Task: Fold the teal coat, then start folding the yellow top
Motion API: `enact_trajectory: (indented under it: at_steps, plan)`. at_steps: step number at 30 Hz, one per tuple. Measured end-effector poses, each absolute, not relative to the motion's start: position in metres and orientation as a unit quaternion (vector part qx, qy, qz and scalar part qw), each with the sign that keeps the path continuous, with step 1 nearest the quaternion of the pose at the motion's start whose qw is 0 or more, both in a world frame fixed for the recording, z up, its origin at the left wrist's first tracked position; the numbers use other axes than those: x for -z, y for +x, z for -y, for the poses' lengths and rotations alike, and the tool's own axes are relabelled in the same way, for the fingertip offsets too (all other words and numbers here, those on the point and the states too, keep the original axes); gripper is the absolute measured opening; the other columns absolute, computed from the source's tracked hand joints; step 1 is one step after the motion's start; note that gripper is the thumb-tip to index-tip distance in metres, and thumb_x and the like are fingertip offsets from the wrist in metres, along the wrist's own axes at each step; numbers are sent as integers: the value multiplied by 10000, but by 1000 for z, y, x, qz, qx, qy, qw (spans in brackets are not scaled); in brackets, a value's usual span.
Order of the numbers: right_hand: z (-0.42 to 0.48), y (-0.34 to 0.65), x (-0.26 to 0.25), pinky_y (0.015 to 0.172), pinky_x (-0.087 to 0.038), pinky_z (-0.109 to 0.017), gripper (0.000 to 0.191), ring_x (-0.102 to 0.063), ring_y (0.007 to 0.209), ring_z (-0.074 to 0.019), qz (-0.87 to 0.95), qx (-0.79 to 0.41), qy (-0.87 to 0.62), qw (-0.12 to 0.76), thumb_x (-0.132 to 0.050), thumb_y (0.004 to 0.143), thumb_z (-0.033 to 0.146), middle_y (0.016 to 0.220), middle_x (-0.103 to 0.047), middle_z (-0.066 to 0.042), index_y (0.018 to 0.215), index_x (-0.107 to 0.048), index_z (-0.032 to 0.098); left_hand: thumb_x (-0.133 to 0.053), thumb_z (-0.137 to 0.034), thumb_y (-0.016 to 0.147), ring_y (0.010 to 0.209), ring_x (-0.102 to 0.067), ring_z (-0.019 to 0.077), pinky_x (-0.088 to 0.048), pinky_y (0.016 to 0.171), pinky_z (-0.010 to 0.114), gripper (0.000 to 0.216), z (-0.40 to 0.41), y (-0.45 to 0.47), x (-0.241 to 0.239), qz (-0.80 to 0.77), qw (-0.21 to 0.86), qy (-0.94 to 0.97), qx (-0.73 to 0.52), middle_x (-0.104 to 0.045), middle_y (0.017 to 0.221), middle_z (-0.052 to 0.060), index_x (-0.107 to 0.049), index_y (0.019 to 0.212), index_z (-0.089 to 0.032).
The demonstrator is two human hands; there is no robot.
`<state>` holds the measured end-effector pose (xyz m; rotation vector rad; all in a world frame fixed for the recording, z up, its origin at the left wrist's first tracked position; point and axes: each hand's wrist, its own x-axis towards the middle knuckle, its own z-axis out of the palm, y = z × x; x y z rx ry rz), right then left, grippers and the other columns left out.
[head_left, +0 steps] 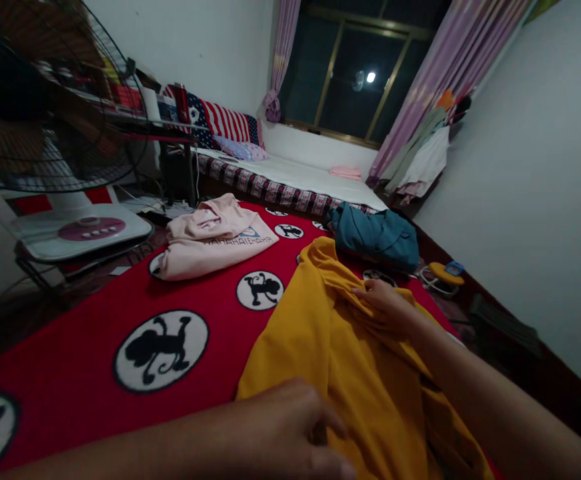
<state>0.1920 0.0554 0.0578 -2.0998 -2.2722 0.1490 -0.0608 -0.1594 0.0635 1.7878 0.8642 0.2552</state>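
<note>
A yellow long-sleeved top [315,333] lies loosely spread on a red blanket [90,320] with black-and-white monkey circles. My right hand [383,303] is closed on the gathered cloth at the top's far right part. Nearer to me, my left hand [290,427] curls over the top's near left side, its fingers bent around the cloth. Their tips are partly hidden at the lower edge. Beyond the top sits a folded teal garment [373,237]. A folded pale pink garment [217,237] with printed letters rests at the far left of the blanket.
A caged electric fan [50,107] stands at the left on a white-topped stand [85,233]. A bed or bench with a white cover [290,173] runs below the window. Clothes [425,160] hang at the right wall, above a yellow stool [445,273].
</note>
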Motion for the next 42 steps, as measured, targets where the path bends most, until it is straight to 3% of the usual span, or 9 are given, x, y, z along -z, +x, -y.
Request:
enact_trajectory:
  at_steps: [4,7,11,14,18,26,33,37,42]
  plan:
    - [-49,186,-61,604,-389,-267,505,-648,759,-232,718,-40,-694,31,-473,834,622,812,-700,-111,782,-688,168,-492,-390,886,917,-637,216,-479,821,300,403,110,-38,-63,-414,337,798,-279,-694,1025,93,-633,1199,-178]
    - [-62,178,-71,668,-414,-279,476,-651,871,-252,702,-14,-706,94,-478,844,600,898,-706,-116,868,-693,176,-507,-343,881,1323,-390,286,-293,1102,409,575,73,-30,-43,-504,144,793,-309,-448,1421,172,-423,1405,-121]
    - [-93,154,-71,731,-444,-262,291,-635,921,-221,699,-63,-676,227,-592,819,408,989,-690,-99,963,-666,167,-445,-515,895,1425,-185,329,-147,1160,508,681,51,-31,-5,-551,97,798,-225,-275,1528,176,-359,1445,-123]
    - [-114,128,-63,656,-487,-239,453,-659,842,-189,650,-169,-672,313,-657,774,325,1107,-648,-127,1178,-565,143,-384,-555,909,1426,-191,321,-140,1157,537,630,52,-34,8,-532,93,814,-213,-299,1530,122,-388,1437,-211]
    - [-132,103,-53,505,-495,-240,455,-646,575,-151,614,-228,-677,335,-574,854,376,892,-685,-116,1212,-521,100,-385,-562,904,1424,-196,325,-152,1151,545,627,55,-33,5,-533,101,814,-209,-298,1530,118,-394,1434,-228]
    - [-146,126,-55,786,-504,-310,249,-648,896,-244,639,-129,-694,306,-595,782,204,949,-682,-117,1002,-655,102,-404,-589,884,1447,-104,287,-112,1167,513,738,52,-33,8,-531,121,806,-230,-149,1570,135,-226,1499,-222]
    - [-104,88,-43,1045,-340,-388,418,-479,1230,-264,805,77,-564,164,-479,898,323,1334,-539,-116,1295,-525,202,-341,-594,899,1449,-98,280,-63,1184,474,754,51,-31,9,-536,114,807,-220,-194,1556,157,-272,1483,-122]
    - [-102,75,-19,1093,-263,-489,494,-279,1392,-274,829,19,-558,40,-316,971,394,1493,-371,-111,1403,-404,169,-322,-583,906,1447,-113,280,-79,1187,459,779,50,-31,8,-539,104,808,-215,-196,1555,159,-240,1484,-68]
    - [-107,73,-13,1097,-249,-523,548,-209,1420,-289,825,1,-564,27,-295,976,397,1534,-280,-124,1445,-329,114,-279,-456,948,1436,-177,266,-110,1182,450,639,46,-34,6,-539,82,816,-191,-269,1536,144,-318,1456,-70]
